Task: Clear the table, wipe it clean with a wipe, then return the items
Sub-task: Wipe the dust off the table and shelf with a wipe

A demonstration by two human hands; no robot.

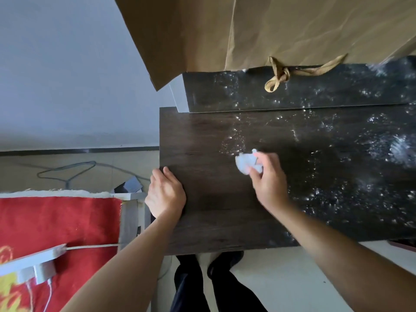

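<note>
**Wipe Working Across a Dark Table, Wet Streaks Glinting to the Right**

At the bottom of the frame, dark trousers (202, 284) are showing beneath the near edge of the table (202, 221), whose long axis is running left to right across the picture. At centre left, the left hand (165, 192) is resting on the table's left edge, fingers stretched up-frame and holding nothing. At centre, the right hand (269, 179) is pinching a crumpled white wipe (246, 162) in its fingertips and pressing it onto the tabletop. The wipe is bunched into a wad with no clear long axis, its loose end poking out of the fingers toward the upper left. It is looking light, soft and limp, probably damp. Gathering it into the fingertips, as here, seems the surest hold, since a flat sheet would likely drag and fold. Droplets and smears are shining across the right half of the table. At lower left a red cloth (56, 221) is lying under a grey power strip (29, 262). Farther up, a raised shelf (247, 91) is carrying a brown paper bag (270, 30), its ribbon handle (281, 74) drooping over the shelf.
</note>
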